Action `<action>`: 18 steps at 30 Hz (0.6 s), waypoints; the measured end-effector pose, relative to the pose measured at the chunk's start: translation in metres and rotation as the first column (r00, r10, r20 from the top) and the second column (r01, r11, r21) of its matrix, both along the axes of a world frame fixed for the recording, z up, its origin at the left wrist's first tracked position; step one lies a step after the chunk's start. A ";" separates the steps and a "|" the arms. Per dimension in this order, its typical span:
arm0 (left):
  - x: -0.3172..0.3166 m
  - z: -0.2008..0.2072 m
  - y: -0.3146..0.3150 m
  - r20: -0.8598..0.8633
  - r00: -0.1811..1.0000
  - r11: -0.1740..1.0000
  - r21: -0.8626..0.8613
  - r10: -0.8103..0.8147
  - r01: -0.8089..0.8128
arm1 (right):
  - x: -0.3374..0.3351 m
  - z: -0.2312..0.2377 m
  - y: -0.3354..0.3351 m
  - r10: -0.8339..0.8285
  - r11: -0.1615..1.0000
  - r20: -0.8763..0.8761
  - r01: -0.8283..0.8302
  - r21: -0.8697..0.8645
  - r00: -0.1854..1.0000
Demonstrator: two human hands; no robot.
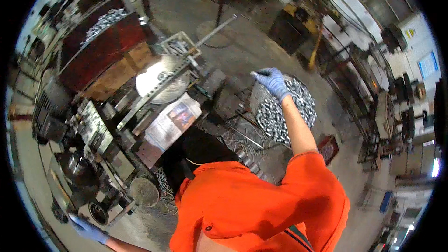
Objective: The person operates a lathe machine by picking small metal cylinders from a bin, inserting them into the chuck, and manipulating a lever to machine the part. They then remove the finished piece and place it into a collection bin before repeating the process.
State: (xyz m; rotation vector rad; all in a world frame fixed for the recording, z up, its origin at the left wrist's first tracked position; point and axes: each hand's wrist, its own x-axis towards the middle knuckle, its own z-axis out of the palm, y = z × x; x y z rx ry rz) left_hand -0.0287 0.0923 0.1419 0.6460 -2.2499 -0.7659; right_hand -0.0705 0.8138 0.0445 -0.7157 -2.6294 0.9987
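Observation:
My right hand (273,84), in a blue-grey glove, reaches out over the near left part of a round basket (254,99) heaped with small shiny metal parts (275,119). Its fingers are closed, and a small pale metal piece (253,73) shows at the fingertips. Far to the lower left, my left hand (88,230), gloved alike, has its fingers stretched out beside the machine, near a dark round knob (59,212) and a handwheel (98,213). Nothing shows in that hand. Between them stands the machine with a large bright metal disc (163,79) and a long perforated bar (154,92) across it.
A printed sheet (173,123) lies on the machine bed. Behind the disc are a small tray of metal parts (179,46) and a dark red bin (109,49). Wire-like scrap (228,137) litters the floor. More machines (380,107) line the right side.

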 end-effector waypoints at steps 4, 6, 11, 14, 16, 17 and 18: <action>0.010 -0.148 0.000 0.085 0.954 0.955 -0.049 -0.289 0.294 | 0.076 -0.090 0.103 -0.201 0.979 0.218 0.187 0.084 0.955; 0.025 -0.149 0.028 0.377 0.888 0.954 -0.037 -0.263 0.298 | 0.087 -0.094 0.103 -0.279 0.958 0.424 0.219 0.185 0.861; 0.015 -0.149 0.022 0.329 0.886 0.945 0.134 -0.327 0.300 | 0.085 -0.123 0.084 -0.067 0.975 0.583 -0.071 0.212 0.810; 0.017 -0.147 0.020 0.334 0.875 0.934 0.192 -0.351 0.301 | 0.067 -0.124 0.058 -0.006 0.945 0.735 -0.237 0.226 0.678; 0.018 -0.144 0.020 0.375 0.862 0.939 0.193 -0.340 0.286 | 0.058 -0.121 0.050 0.037 0.919 0.773 -0.326 0.222 0.633; 0.019 -0.144 0.018 0.401 0.855 0.943 0.178 -0.329 0.280 | 0.054 -0.121 0.048 0.046 0.915 0.785 -0.341 0.215 0.618; 0.019 -0.143 0.019 0.423 0.848 0.948 0.165 -0.318 0.273 | 0.050 -0.121 0.048 0.052 0.910 0.796 -0.357 0.211 0.604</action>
